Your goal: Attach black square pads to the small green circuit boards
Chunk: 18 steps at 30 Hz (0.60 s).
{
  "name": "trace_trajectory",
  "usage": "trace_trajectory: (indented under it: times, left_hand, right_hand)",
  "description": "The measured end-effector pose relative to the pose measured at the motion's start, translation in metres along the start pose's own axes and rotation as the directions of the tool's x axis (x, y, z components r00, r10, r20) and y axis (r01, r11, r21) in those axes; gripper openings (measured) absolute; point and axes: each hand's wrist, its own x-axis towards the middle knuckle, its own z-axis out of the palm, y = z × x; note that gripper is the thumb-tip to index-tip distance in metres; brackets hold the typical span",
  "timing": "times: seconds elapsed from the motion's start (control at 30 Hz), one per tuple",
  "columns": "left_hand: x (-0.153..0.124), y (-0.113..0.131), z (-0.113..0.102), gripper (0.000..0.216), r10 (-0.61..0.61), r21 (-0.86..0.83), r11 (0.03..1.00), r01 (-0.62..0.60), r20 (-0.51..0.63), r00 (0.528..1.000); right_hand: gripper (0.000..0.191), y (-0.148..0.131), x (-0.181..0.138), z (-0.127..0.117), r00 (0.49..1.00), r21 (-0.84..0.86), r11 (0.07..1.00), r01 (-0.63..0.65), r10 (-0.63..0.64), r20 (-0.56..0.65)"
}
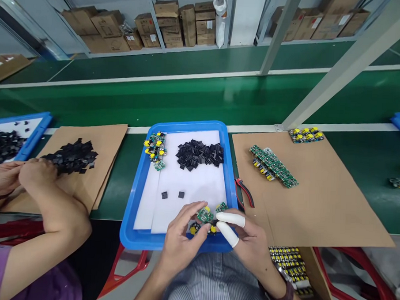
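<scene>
Over the near edge of a blue tray [128,217], my left hand [186,232] grips a small green circuit board [204,214] between thumb and fingers. My right hand [245,236] wears white finger cots on two fingers. Those fingertips pinch a small black piece [214,222] against the board's side. More boards with yellow parts lie just under my hands, partly hidden. On the tray's white sheet, a heap of black pieces [200,154] lies at the back, and two loose black pads [181,194] lie nearer. Boards with yellow components [155,149] stand at the tray's left.
Red-handled pliers [245,192] lie right of the tray. Strips of green boards [275,166] rest on cardboard [320,199]. At left, a co-worker's hands [36,174] work beside black pieces [74,157]. A metal post [336,72] slants above the right side. A box of boards [292,267] sits below.
</scene>
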Motion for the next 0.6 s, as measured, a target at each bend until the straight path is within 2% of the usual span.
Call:
trace_trajectory:
  times: [0.07,0.17,0.3,0.43,0.6]
  left_hand:
    - [-0.002,0.002,0.001,0.05,0.033,0.019,0.999,-0.033,0.021,0.999]
    - [-0.002,0.002,0.002,0.047,0.045,-0.038,0.998,-0.045,0.011,0.999]
    - [-0.002,-0.001,0.002,0.039,-0.012,-0.199,0.98,0.01,-0.011,1.0]
    - [-0.004,-0.003,0.003,0.037,-0.069,-0.397,0.914,0.08,0.043,0.997]
    - [-0.005,-0.008,0.006,0.038,-0.058,-0.446,0.892,0.068,0.035,0.998]
  right_hand:
    - [0.039,0.001,0.0,0.003,1.0,-0.002,1.0,0.005,-0.005,-0.014]
    - [0.035,0.004,-0.001,0.005,0.999,-0.005,1.0,-0.003,0.003,-0.039]
    - [0.033,0.007,-0.004,0.006,0.992,0.005,0.998,-0.062,0.063,-0.108]
    - [0.031,0.004,-0.003,0.007,0.992,-0.005,0.999,-0.05,0.049,-0.115]
    - [0.029,-0.001,0.001,0.01,0.991,-0.024,0.999,-0.025,0.022,-0.13]
